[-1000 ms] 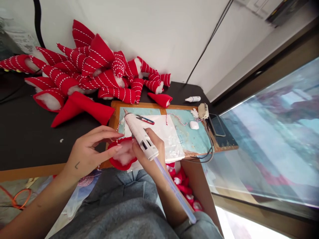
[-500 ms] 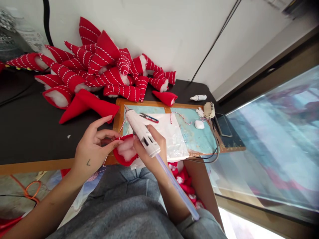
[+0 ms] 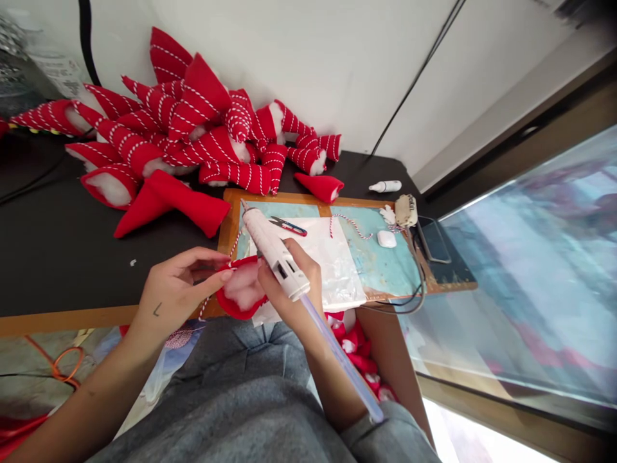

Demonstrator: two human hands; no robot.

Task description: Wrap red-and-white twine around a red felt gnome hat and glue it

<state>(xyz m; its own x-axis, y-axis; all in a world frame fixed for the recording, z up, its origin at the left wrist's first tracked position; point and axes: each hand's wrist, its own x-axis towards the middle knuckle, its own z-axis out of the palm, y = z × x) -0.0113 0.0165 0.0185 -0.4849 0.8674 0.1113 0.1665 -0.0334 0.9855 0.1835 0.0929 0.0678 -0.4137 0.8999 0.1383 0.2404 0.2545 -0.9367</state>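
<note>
Bright, even light fills the scene from the right of the desk (image 3: 58, 257), where white glare burns out the lower corner and a glass pane (image 3: 520, 257) carries blurred reflections. Shadows beneath the left hand (image 3: 176, 296) and right hand (image 3: 289, 302) stay soft. Wide-angle distortion bends the far edges beyond the desk; its top right corner smears out of focus.

A grey sweatshirt (image 3: 216, 418) is worn, its right sleeve (image 3: 385, 437) bunched at the cuff, and a small dark L-shaped mark (image 3: 157, 309) is inked on the left hand (image 3: 173, 296).
</note>
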